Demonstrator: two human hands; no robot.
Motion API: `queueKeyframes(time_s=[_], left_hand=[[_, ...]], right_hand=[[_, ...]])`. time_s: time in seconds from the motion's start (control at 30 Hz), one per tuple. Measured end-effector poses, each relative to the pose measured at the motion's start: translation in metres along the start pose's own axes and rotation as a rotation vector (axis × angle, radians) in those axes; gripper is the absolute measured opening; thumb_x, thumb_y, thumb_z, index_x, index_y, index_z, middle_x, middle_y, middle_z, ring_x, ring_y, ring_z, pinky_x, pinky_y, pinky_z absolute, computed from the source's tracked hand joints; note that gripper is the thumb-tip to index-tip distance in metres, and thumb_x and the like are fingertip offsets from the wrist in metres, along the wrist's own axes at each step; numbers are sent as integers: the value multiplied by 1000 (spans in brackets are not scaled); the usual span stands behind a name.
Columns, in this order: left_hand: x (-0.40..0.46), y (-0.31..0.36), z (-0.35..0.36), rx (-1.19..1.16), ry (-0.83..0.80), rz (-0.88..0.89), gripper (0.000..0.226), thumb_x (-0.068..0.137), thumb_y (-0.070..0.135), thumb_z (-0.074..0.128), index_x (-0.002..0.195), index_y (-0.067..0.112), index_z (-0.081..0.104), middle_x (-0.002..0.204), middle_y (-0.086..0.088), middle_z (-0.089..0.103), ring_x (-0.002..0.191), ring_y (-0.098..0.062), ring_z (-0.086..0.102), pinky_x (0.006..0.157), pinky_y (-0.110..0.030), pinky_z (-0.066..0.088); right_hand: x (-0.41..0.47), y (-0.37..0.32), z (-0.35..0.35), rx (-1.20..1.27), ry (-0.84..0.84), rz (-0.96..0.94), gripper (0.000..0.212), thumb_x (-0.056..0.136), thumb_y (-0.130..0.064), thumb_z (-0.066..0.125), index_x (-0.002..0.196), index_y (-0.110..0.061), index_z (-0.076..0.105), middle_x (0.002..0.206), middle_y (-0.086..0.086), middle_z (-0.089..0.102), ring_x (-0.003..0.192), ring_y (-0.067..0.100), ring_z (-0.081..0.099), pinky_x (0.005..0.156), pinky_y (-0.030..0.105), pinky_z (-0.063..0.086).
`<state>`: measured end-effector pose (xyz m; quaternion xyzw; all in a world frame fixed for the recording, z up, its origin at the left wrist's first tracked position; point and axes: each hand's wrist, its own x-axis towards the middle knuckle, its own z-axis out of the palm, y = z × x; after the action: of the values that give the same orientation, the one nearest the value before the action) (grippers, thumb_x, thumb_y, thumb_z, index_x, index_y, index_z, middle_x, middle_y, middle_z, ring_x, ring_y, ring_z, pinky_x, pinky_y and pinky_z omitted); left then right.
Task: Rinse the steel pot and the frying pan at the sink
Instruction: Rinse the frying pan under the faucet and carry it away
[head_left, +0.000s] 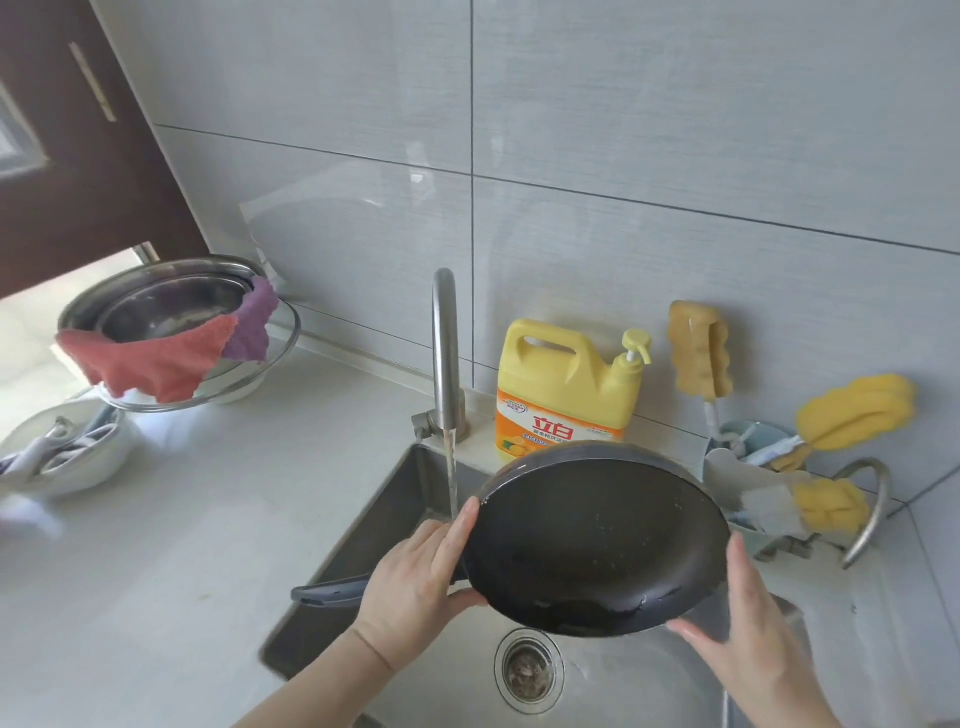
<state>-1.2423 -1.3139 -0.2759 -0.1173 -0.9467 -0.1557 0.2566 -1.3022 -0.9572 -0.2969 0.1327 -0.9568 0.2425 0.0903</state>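
Observation:
A black frying pan (597, 540) is held tilted over the steel sink (363, 535), its inside facing me and wet at the low edge. My left hand (421, 577) grips the pan's left rim where the grey handle (327, 593) joins. My right hand (748, 639) holds the pan's lower right rim. Water runs from the tap (445, 353) and falls just left of the pan, behind my left hand. A steel pot (161, 306) stands on the counter at the far left, inside a glass lid, with a red cloth (150, 364) and a purple cloth (254, 322) draped over its rim.
A yellow detergent bottle (563, 384) stands behind the sink. Sponge brushes sit in a holder (753, 457) at the right, beside a second curved tap (867, 509). A white bowl of utensils (62, 457) rests on the left counter. The sink drain (529, 670) lies below the pan.

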Motion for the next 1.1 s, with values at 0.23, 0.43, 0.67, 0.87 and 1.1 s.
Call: queueKeyframes(time_s=[0.23,0.43,0.67,0.87,1.1], left_hand=[[-31,-40,-21,-64,-47,-272,114,75,69,65,158,18,7,84,4,65,81,-9,51,50,-25,49],[-66,-66,-38,-42,-104,-441,108,74,76,55,158,19,17,87,3,62,82,-12,52,45,-27,47],[-90,-71,-55,4,-93,-431,94,82,84,37,149,20,26,85,-7,68,61,-23,67,43,-27,50],[-83,-70,-46,4,-103,-391,95,82,82,39,153,21,22,82,-4,65,73,-14,58,43,-26,48],[-45,-51,-15,-6,-115,-226,105,79,73,54,157,14,14,93,-1,67,88,-11,55,58,-24,47]], right_hand=[[24,-30,48,95,-91,-228,146,44,-36,93,159,-17,5,151,5,36,125,25,49,110,15,20],[34,-69,72,165,-164,-385,143,51,-31,95,159,-18,2,154,3,30,139,11,30,113,8,13],[35,-100,84,80,-217,-481,133,54,-36,97,154,-6,15,149,4,32,133,15,37,106,21,27],[33,-95,77,68,-197,-453,133,53,-39,96,154,-5,16,151,7,30,133,16,37,107,21,24],[25,-49,55,115,-109,-320,137,47,-29,97,154,-10,13,147,12,37,133,19,37,108,16,23]])
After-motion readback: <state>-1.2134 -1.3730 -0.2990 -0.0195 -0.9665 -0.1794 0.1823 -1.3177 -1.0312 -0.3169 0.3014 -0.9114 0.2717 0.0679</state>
